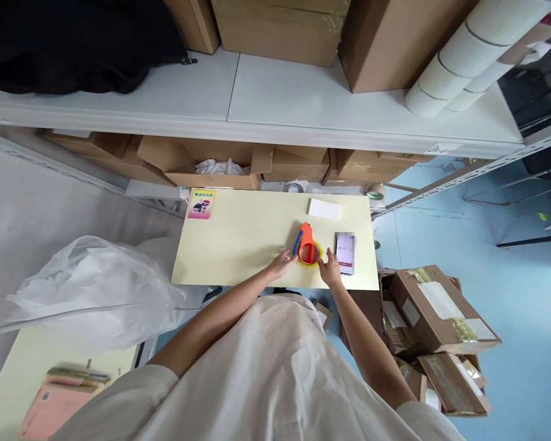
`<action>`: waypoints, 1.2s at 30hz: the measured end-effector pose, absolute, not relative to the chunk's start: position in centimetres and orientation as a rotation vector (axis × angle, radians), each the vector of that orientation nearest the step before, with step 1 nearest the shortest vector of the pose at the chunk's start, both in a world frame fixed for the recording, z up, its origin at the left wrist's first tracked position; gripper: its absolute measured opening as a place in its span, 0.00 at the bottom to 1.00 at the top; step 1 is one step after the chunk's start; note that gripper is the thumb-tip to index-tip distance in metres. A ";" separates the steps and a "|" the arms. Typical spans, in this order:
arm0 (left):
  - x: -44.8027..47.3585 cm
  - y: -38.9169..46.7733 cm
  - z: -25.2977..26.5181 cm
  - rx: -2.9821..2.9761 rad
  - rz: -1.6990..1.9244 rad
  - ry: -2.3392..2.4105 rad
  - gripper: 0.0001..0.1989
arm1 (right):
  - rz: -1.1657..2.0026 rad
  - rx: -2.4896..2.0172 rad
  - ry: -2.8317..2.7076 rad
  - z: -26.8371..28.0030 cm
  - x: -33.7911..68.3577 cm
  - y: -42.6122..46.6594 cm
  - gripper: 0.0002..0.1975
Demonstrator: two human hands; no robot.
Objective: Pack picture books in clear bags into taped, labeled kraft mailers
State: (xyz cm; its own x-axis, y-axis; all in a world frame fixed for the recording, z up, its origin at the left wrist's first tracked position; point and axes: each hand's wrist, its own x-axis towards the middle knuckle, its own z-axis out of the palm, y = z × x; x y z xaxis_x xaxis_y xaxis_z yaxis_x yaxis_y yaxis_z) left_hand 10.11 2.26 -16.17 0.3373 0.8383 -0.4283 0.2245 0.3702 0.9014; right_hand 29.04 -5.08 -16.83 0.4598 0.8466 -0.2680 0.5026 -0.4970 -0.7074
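Note:
On the pale yellow table (243, 239), an orange tape dispenser (307, 234) with a blue part and a yellow ring around its lower end stands between my hands. My left hand (282, 263) is at its left, fingers apart and holding nothing. Just right of the yellow ring is my right hand (330, 268), also open; whether its thumb touches the ring I cannot tell. A phone (346, 254) with a lit screen lies right beside that hand. Farther back are a white rectangular block (324, 209) and, at the far left corner, a colourful booklet (201, 204).
Behind the table a grey shelf (275, 122) carries cardboard boxes (280, 30), white rolls (445, 73) and a black bag (73, 43). Opened boxes (215, 179) sit beneath it. Stacked cartons (441, 306) stand at right; a clear plastic bag (101, 288) bulges at left.

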 end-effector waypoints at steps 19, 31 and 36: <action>-7.3 -3.9 -9.9 1.012 0.849 1.787 0.18 | 1.350 -1.387 -1.900 -11.1 14.3 -0.5 0.13; -22.5 -13.9 -9.0 0.853 1.068 2.211 0.14 | 1.202 -0.904 -2.530 -9.4 -6.2 2.1 0.13; -30.3 -12.2 -8.2 0.926 1.157 2.422 0.23 | 1.068 -0.771 -2.546 -8.2 -19.3 3.2 0.25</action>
